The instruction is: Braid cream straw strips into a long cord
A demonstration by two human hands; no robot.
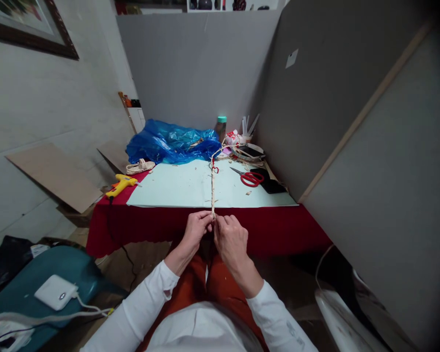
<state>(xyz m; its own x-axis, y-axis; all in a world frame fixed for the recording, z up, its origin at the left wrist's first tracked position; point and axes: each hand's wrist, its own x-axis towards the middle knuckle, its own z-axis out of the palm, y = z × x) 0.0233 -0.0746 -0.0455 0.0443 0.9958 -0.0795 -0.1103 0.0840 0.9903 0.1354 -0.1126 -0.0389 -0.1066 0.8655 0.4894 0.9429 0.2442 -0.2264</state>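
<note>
A thin pale braided cord runs taut from the back of the table toward me, with a red tie partway along it. My left hand and my right hand are both pinched on the cord's near end, just in front of the table's red-draped edge, fingers curled and touching each other. The cord's far end disappears among the clutter at the back right.
A pale green mat covers the red cloth. Red scissors and a black phone lie right; yellow glue gun left; blue plastic bag and a bottle behind. Grey partitions enclose the table. A teal chair stands left.
</note>
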